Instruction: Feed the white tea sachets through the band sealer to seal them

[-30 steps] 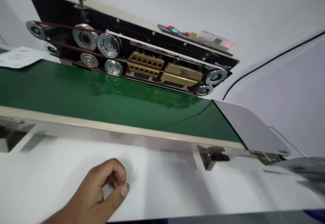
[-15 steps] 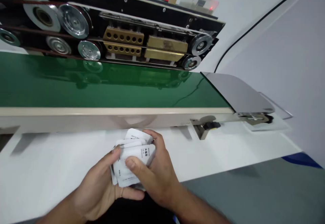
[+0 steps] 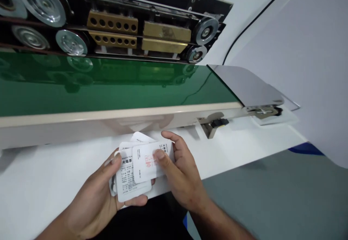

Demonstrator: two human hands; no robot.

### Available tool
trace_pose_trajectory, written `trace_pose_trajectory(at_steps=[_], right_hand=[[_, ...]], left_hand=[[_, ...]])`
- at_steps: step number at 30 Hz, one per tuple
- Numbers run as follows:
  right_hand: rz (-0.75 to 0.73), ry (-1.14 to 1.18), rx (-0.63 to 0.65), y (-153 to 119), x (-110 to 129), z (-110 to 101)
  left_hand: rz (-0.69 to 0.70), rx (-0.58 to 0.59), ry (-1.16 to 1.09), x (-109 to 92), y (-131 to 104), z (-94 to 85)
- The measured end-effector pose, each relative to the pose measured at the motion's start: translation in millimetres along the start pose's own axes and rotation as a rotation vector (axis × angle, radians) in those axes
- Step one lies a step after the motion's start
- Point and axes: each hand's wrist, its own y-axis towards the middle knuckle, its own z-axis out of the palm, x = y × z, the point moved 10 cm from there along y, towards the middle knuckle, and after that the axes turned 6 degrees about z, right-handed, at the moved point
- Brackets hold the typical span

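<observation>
Left hand (image 3: pixel 94 193) is clamping fingers on overlapping white packets (image 3: pixel 130 187) at seven o'clock, green conveyor (image 3: pixel 136 91) lying at twelve; right hand (image 3: pixel 183 176) is pinching topmost packet (image 3: pixel 143 160), presumably steadying it print-side up.

A pale, faintly lilac wall (image 3: pixel 304 58) stands at the right, a black cable (image 3: pixel 244 29) curving down beside it. The white desk (image 3: pixel 244 144) catches soft light; past its edge lies grey floor (image 3: pixel 261 193), with a blue patch (image 3: pixel 310 148).
</observation>
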Motion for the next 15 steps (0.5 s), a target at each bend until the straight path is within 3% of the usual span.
trace_pose_trajectory(at_steps=[5,11,15], right_hand=[[-0.098,-0.144,-0.096,1.3,12.8,-3.8],[-0.055,0.301,-0.081,-3.1,7.4,4.1],[0.046,0.523,0.067,-6.1,-5.0,22.0]], left_hand=[[0.043,0.087,0.073,0.3,0.9,7.0],[0.065,0.103,0.088,0.5,2.4,6.4],[0.06,0.085,0.078,0.8,3.1,7.6]])
